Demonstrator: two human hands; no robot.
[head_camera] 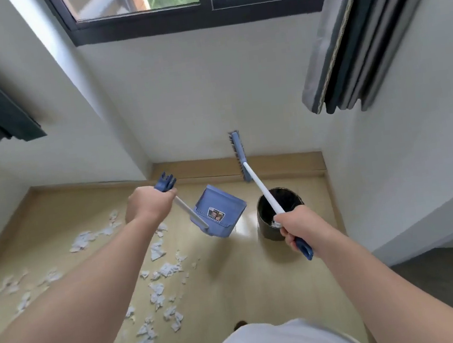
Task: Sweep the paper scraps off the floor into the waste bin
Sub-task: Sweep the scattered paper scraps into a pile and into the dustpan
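Observation:
My left hand [149, 204] grips the top of the blue dustpan's white handle. The dustpan [220, 211] hangs in the air above the floor, left of the bin. My right hand [299, 226] grips the broom near its blue handle end. The broom's white shaft slants up and away, and its blue head [239, 155] is raised against the far wall. A dark round waste bin [279, 211] stands on the floor near the right wall, under the broom shaft. White paper scraps [160, 292] lie scattered over the yellowish floor, left of and below the dustpan.
White walls close in a narrow corner ahead, with a wooden skirting board [284, 160] at the base. A window is above, and a grey curtain [353, 48] hangs at the upper right. A darker floor area [446, 274] lies at the lower right.

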